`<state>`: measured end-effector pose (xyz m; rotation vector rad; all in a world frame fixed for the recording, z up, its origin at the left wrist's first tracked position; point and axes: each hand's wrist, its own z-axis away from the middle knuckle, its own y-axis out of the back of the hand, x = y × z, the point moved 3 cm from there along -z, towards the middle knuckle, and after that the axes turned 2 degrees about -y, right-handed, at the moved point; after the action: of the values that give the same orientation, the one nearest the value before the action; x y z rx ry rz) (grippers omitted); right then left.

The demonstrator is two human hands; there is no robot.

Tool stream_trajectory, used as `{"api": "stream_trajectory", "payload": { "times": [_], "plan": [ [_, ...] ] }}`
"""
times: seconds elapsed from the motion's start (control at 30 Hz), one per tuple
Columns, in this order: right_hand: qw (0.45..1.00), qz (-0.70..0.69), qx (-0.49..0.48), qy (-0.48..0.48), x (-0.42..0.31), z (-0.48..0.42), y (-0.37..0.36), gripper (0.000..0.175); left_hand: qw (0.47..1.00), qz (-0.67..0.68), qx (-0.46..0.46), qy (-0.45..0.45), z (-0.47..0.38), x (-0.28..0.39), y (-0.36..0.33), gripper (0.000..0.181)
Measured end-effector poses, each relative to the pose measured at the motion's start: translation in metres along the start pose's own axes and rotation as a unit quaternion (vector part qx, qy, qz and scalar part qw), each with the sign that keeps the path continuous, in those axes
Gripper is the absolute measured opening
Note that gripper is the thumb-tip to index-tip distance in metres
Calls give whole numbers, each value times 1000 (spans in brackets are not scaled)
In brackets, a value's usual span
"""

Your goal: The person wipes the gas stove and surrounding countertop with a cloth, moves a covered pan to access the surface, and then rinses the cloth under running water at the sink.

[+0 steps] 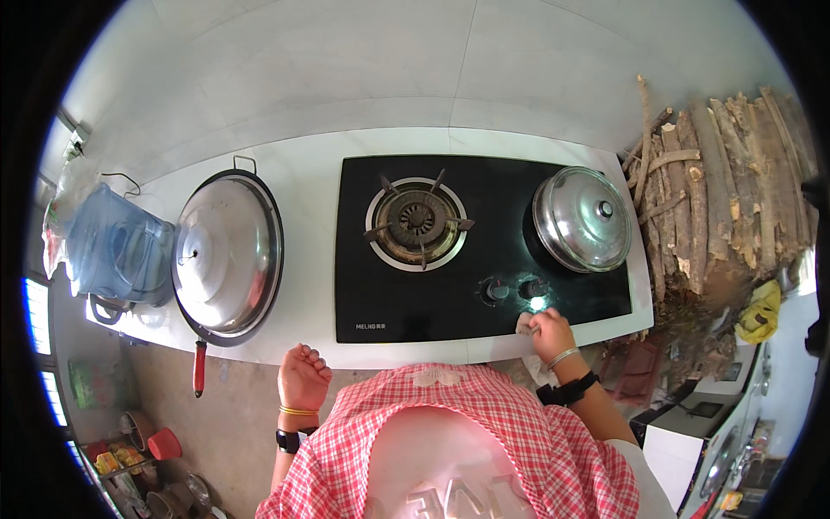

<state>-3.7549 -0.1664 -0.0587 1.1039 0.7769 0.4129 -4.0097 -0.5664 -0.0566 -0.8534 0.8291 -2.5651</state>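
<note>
My right hand is at the front edge of a black glass-topped gas stove, fingers closed on a small pale cloth. The cloth touches or nearly touches the glass below two control knobs. Loosely curled, my left hand hangs before the counter's front edge with nothing visible in it. The stove's left burner has its pan supports exposed. A lidded metal pot stands over the right side, hiding the burner beneath.
Left of the stove, a wok with a domed metal lid rests on the white counter, its red handle jutting past the edge. Beside it lies a blue plastic water jug. Stacked firewood borders the right end.
</note>
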Motion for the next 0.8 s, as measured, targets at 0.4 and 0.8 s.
{"api": "stream_trajectory", "payload": {
  "times": [0.4,0.8],
  "plan": [
    [957,30,-93,272,-32,-120,9,10,1000,-21,9,-7,1,-26,-39,16],
    [927,157,-34,338,-74,-264,1,41,991,40,112,-54,26,-62,-33,16]
  ]
}}
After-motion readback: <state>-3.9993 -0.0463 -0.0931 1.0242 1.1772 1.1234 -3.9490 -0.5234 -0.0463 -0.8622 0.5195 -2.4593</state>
